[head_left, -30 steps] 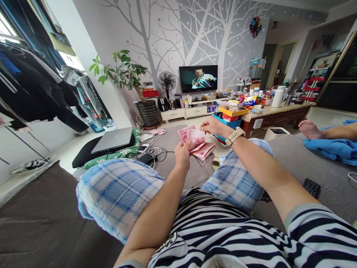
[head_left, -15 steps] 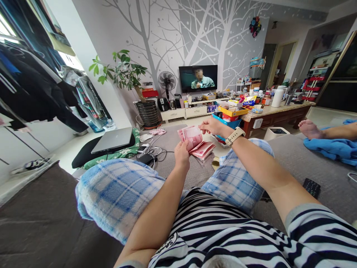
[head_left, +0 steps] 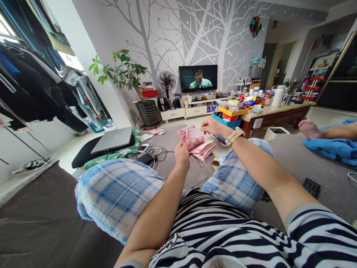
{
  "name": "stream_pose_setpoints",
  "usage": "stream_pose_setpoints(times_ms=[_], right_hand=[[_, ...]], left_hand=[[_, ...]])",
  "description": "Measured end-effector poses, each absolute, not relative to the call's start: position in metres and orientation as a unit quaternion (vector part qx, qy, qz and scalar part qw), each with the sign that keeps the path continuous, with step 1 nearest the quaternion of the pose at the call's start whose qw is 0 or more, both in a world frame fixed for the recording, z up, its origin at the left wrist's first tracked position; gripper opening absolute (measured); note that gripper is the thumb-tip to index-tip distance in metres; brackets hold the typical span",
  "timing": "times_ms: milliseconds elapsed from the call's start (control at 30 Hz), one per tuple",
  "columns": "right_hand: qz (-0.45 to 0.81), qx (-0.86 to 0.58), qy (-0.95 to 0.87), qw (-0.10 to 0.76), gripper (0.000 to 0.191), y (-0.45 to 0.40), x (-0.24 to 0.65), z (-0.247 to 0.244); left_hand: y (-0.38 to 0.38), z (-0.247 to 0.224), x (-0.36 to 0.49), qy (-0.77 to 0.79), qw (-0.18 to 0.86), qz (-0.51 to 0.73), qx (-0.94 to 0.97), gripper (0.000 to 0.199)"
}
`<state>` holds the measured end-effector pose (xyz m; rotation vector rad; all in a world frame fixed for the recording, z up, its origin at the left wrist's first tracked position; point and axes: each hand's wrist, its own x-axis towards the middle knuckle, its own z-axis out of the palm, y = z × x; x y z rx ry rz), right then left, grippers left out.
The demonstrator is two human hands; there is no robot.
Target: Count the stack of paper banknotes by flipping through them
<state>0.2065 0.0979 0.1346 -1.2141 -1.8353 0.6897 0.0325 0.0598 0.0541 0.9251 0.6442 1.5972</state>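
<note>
A bundle of red banknotes (head_left: 203, 150) is folded over in my left hand (head_left: 182, 153), whose fingers and thumb close on its left side. The upper notes stand raised, while the lower ones fan out to the right. My right hand (head_left: 214, 127) pinches the upper right edge of a raised banknote (head_left: 196, 136) between thumb and fingertips. A pale watch (head_left: 235, 137) is strapped round the right wrist. Both hands are held above the grey sofa, between my knees in blue checked trousers (head_left: 119, 190).
Cables and a black adapter (head_left: 147, 159) lie on the sofa to the left, near a closed laptop (head_left: 113, 140). A remote control (head_left: 311, 188) lies at right. Beyond are a cluttered coffee table (head_left: 275, 108), a bin (head_left: 276, 133) and another person's bare foot (head_left: 309, 130).
The raised note between my hands has shifted slightly, showing more of its pale side. My right hand has moved a little to the right. The television picture has changed.
</note>
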Motion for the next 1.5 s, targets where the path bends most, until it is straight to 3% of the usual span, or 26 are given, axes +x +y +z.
stream_pose_setpoints(times_ms=[267, 1067, 1500], right_hand=[[0.327, -0.432, -0.727, 0.422, 0.012, 0.096, 0.207, 0.136], [0.405, -0.399, -0.714, 0.41, 0.015, 0.084, 0.205, 0.145], [0.304, -0.492, -0.685, 0.444, 0.017, 0.094, 0.208, 0.139]], left_hand=[[0.066, 0.053, 0.03, 0.299, 0.517, 0.722, 0.348, 0.019], [0.06, 0.056, 0.03, 0.304, 0.544, 0.701, 0.347, 0.013], [0.065, 0.051, 0.03, 0.267, 0.562, 0.685, 0.38, 0.03]])
